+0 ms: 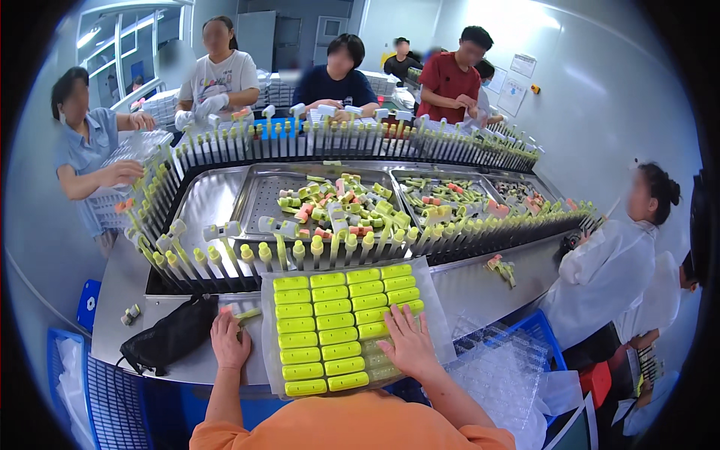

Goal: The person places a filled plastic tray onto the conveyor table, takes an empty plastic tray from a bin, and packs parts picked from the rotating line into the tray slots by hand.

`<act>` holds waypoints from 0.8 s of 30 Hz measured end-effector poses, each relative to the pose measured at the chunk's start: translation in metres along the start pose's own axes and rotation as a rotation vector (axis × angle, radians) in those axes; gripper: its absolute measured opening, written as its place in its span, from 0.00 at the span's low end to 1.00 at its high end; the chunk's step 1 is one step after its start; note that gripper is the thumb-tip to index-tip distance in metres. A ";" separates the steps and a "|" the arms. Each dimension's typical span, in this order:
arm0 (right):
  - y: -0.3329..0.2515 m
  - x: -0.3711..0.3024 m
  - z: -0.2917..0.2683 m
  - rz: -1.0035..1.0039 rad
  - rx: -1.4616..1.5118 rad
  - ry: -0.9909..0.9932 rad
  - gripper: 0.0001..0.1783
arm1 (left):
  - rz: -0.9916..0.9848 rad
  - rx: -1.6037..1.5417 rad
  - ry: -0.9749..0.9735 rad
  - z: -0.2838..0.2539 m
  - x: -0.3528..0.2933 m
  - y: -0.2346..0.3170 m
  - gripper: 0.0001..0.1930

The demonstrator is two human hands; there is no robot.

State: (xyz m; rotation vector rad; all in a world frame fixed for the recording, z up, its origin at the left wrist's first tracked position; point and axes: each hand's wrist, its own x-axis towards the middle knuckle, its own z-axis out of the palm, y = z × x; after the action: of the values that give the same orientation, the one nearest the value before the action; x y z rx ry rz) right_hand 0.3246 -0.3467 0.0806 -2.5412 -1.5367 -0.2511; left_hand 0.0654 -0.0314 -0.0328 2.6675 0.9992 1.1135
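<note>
In front of me lies a clear plastic tray (271, 334) with rows of bright yellow-green rounded plastic pieces (340, 335). Its lower right pockets show no yellow pieces. My right hand (411, 343) rests over the tray's right side, fingers spread, fingertips on or just above the pieces. Left of the tray, my left hand (230, 343) lies palm down on the metal table, fingers extended. A small pink and green plastic part (249, 313) lies at its fingertips; whether they touch it is unclear. A black cloth pouch (171, 334) sits left of that hand.
Beyond the tray, upright pegs with green tips (298, 251) edge a conveyor loop. Inside it, metal trays (259, 196) hold heaped green, white and pink parts. Blue baskets (112, 397) stand below left and right. Several people work around the table; one in white (611, 255) stands right.
</note>
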 end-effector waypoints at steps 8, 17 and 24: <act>-0.001 0.000 -0.003 0.013 0.008 -0.031 0.36 | -0.012 -0.020 0.027 -0.003 0.001 0.003 0.17; -0.002 0.001 -0.004 -0.004 0.010 -0.012 0.36 | -0.018 -0.013 0.026 -0.007 0.003 0.003 0.16; -0.003 0.001 -0.004 -0.001 0.012 -0.013 0.36 | -0.022 -0.026 0.021 -0.006 0.002 0.002 0.16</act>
State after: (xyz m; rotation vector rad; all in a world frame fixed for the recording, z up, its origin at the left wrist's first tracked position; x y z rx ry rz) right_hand 0.3226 -0.3455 0.0847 -2.5376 -1.5399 -0.2261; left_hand 0.0634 -0.0327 -0.0272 2.6238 1.0075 1.1452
